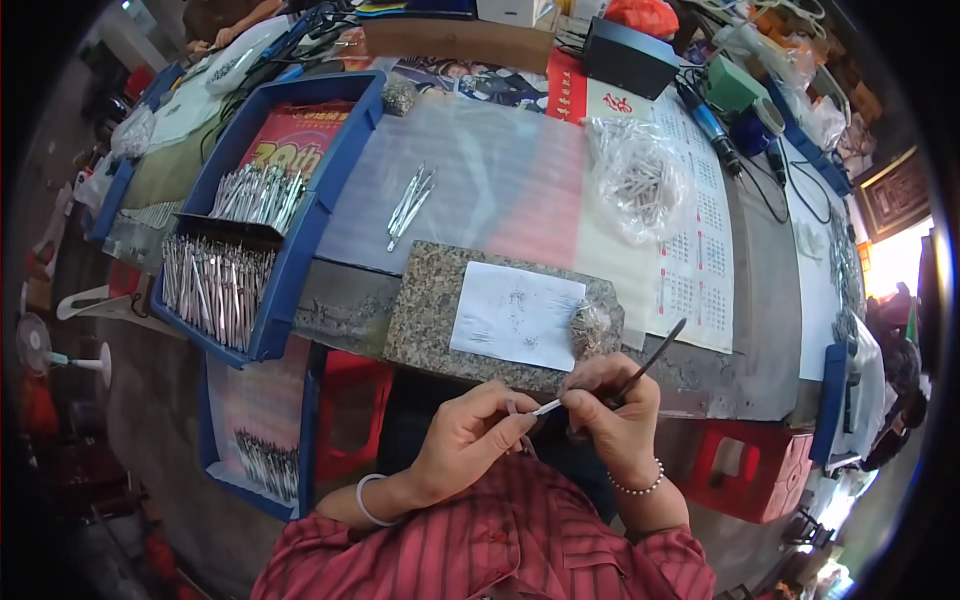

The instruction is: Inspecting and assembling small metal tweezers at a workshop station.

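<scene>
your left hand [468, 440] pinches a small pale metal piece [546, 407], fingers closed on its near end. your right hand [615, 412] is clamped on a thin dark tool [655, 357], tip meeting the piece just in front of your chest, near edge of the granite slab [420, 315].

progress, as a judgement: looks mid-batch. the blue tray [300, 250] on the left holds many metal pieces in two groups, a near row [215, 285] and a far pile [255, 192]; can't tell which are finished. a few loose pieces [410, 203] lie on the clear plastic sheet [480, 170] in the middle. a clear bag of pale parts [640, 185] sits far right, looks untouched. so one piece in hand, plenty left.

on the slab: white paper sheet [515, 315] with small specks, a small grey wad [588, 328] at its right edge.

packages and signs:
- red printed poster [295, 135] lining the far end of the blue tray
- white calendar sheet [690, 260] with grid blocks, right of the slab
- red strip with a white panel [585, 95], far centre
- black box [628, 58] and brown cardboard box [455, 40] at the far edge
- green box [732, 85] far right

a second blue tray [250, 440] with more pieces sits low on the near left.
</scene>
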A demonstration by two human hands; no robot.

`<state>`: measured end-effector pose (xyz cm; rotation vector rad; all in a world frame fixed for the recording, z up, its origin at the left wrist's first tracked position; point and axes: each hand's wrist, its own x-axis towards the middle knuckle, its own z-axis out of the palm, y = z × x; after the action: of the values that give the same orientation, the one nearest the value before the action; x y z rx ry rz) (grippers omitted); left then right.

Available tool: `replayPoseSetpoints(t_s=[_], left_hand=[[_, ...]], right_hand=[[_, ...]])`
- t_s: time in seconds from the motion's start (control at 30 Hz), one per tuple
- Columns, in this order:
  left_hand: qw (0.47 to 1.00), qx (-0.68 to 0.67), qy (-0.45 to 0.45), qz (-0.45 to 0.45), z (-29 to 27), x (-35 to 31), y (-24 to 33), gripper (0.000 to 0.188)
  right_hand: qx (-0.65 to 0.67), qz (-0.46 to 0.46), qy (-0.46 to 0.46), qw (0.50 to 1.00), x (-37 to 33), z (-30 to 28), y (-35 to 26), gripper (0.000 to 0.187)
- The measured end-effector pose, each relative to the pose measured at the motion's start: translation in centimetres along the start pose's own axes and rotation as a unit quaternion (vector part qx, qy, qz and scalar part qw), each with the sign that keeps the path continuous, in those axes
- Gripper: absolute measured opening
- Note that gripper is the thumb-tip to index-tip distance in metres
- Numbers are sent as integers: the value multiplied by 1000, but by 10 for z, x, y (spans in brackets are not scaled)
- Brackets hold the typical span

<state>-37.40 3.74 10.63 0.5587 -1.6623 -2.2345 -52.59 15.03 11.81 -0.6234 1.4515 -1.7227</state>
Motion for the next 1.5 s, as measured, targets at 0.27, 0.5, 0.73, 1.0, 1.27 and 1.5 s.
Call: replayPoseSetpoints(t_s=[0.27, 0.5, 0.73, 1.0, 1.27, 1.5], left_hand=[[1000, -5, 17, -24, -10, -7, -2, 10], [997, -31, 14, -63, -20, -12, -1, 11], [995, -56, -21, -82, -27, -18, 2, 10], [989, -140, 18, -40, -26, -23, 3, 20], [988, -148, 37, -14, -26, -23, -1, 27], [986, -162, 28, -41, -25, -24, -4, 28]], right_hand=[[30, -17, 18, 999, -4, -2, 9, 17], [-202, -114, -14, 973, -9, 8, -2, 18], [-396, -295, -94, 864, -15, 15, -4, 24], [-336, -263, -50, 903, -23, 30, 7, 23], [-318, -244, -41, 915, -27, 34, 8, 25], [-314, -254, -40, 914, -29, 38, 9, 25]])
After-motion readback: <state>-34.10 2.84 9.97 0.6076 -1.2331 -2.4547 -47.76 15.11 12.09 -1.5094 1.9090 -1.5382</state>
